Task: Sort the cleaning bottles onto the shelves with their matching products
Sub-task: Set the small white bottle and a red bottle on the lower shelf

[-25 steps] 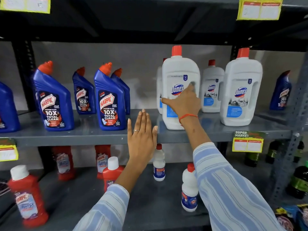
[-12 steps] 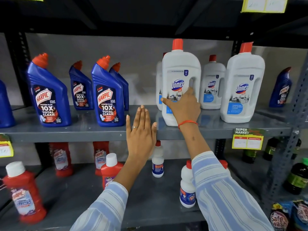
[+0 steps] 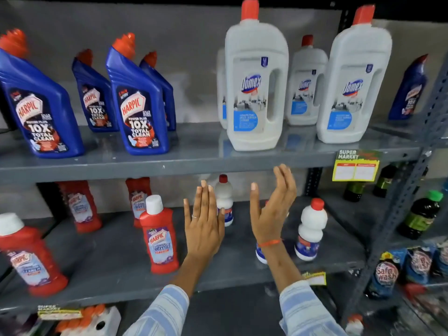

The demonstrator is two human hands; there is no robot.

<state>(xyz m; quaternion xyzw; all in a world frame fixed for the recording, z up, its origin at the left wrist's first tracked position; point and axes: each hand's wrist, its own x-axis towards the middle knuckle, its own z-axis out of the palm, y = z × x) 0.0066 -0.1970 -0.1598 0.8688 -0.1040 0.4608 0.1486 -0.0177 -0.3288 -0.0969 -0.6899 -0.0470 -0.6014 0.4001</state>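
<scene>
Released, Domex bottle (image 3: 255, 93) stands beside Harpic bottles (image 3: 137, 110).

The grey painted metal shelf (image 3: 194, 161) is seen to be smooth and faintly glossy, with the white plastic Domex bottles (image 3: 257, 93) mirrored dimly in it. The blue plastic Harpic bottles (image 3: 138, 105) are finished in a slight sheen under glossy printed labels, and their orange caps are ribbed. The yellow paper price tag (image 3: 355, 167) looks matt, and the striped blue-and-white sleeves (image 3: 308, 311) are of soft woven cloth.

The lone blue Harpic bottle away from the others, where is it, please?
The lone blue Harpic bottle stands at the upper shelf's far right, behind the grey upright, right of the Domex bottles.
</scene>
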